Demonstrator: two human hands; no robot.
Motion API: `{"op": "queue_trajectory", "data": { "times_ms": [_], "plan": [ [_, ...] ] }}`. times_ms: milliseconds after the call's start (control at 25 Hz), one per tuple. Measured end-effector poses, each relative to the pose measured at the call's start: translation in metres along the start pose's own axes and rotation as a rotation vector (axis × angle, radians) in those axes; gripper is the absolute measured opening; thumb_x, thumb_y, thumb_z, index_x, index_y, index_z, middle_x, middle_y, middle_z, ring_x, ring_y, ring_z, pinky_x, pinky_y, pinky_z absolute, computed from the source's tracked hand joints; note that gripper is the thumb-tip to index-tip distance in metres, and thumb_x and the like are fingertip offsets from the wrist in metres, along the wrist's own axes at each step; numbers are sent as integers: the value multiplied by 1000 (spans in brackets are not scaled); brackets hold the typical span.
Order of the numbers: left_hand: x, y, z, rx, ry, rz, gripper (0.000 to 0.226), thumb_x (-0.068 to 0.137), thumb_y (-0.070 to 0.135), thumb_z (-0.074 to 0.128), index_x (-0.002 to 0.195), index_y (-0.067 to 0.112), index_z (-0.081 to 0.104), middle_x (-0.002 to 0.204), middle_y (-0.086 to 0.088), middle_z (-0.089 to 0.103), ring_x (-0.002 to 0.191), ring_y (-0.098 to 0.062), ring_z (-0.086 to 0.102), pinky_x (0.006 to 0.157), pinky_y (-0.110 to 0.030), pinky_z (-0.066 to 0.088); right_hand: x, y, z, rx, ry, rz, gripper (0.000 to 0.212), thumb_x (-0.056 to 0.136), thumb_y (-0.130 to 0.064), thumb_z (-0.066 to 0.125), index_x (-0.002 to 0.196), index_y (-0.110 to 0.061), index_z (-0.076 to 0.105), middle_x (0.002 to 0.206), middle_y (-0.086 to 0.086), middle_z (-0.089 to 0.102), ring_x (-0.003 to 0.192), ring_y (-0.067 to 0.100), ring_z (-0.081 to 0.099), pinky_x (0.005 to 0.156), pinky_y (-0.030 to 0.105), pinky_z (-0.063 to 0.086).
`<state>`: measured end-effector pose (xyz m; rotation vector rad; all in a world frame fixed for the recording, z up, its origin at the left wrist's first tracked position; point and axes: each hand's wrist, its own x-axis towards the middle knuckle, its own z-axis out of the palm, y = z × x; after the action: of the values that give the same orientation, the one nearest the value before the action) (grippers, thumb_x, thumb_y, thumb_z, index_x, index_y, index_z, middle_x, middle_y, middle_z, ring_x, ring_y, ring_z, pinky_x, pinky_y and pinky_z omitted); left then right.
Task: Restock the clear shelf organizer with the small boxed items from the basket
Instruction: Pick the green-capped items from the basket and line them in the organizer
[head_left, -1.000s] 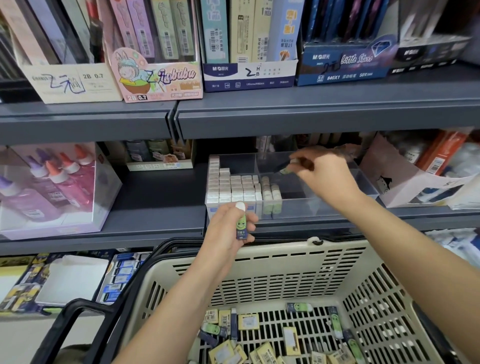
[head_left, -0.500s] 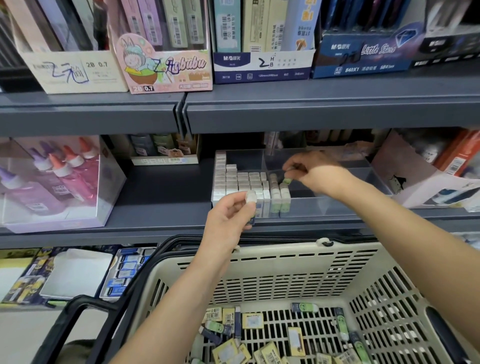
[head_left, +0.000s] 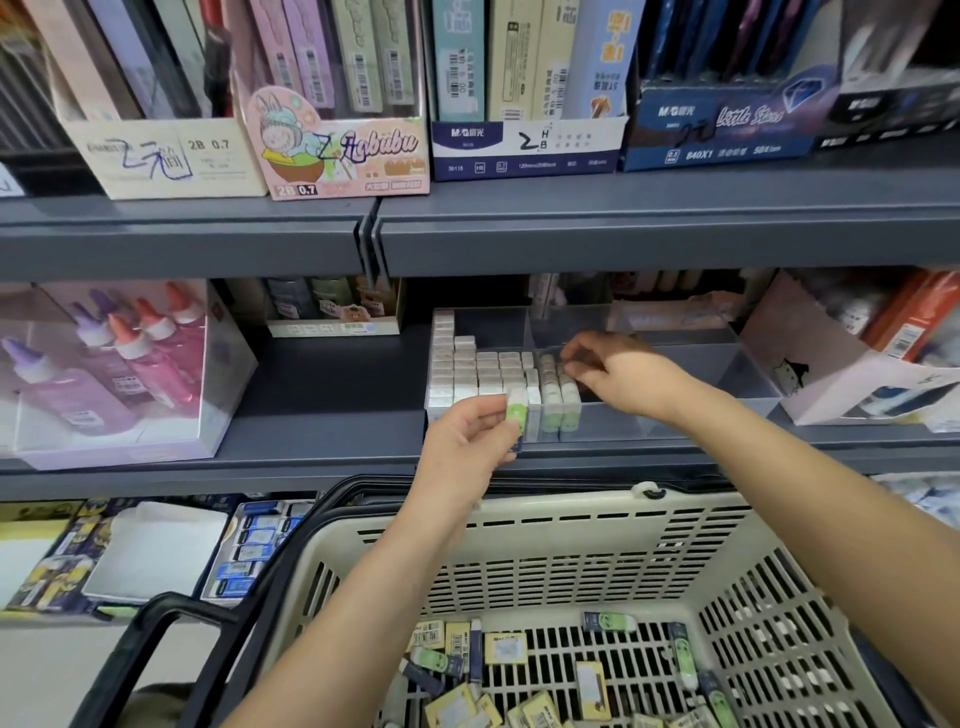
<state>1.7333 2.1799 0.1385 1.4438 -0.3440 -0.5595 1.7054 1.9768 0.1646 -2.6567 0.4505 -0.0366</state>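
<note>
Status — left hand (head_left: 467, 441) pinches one small box (head_left: 517, 415) between thumb and fingers. Its long axis is vertical: white end up, green face toward the camera, dark end down by the palm. It is held just in front of the clear organizer (head_left: 675, 413), at the front wall and above the far rim of the basket (head_left: 571, 525), not in any compartment.

Right hand (head_left: 618, 376) is inside the organizer, fingers curled down onto box tops in the second compartment from the left. Can't tell whether they pinch one or only touch.

Stocked boxes (head_left: 483, 371) all stand upright, white ends up, in tight rows — several in the left compartment, two in the second against its left wall.

Loose boxes (head_left: 506, 648) lie flat on the basket floor, long axes at mixed angles.

Organizer sits on the grey shelf (head_left: 322, 395).
</note>
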Motion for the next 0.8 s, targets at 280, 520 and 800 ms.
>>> {"op": "queue_trajectory", "data": {
  "times_ms": [280,520,800],
  "plan": [
    [-1,6,12,9,-22,30,16,86,10,64,91,25,64,86,11,68,73,7,62,64,-12,50,-51,-28,-8,334,122,-183,17,85,-39,55,89,-29,68,79,-10,70,76,10,65,77,32,53],
    [-2,8,17,124,-89,51,15,86,8,63,92,22,63,88,7,68,75,2,62,64,-13,51,-62,-31,-1,497,65,-153,14,80,-15,70,91,-24,66,83,1,70,78,17,68,84,38,54],
    [11,13,-22,462,307,325,21,86,16,61,94,34,56,101,13,58,95,-1,53,86,-19,43,-23,-11,-27,588,357,0,29,83,-2,61,74,-29,58,76,-3,67,76,19,64,85,43,53]
  ]
}}
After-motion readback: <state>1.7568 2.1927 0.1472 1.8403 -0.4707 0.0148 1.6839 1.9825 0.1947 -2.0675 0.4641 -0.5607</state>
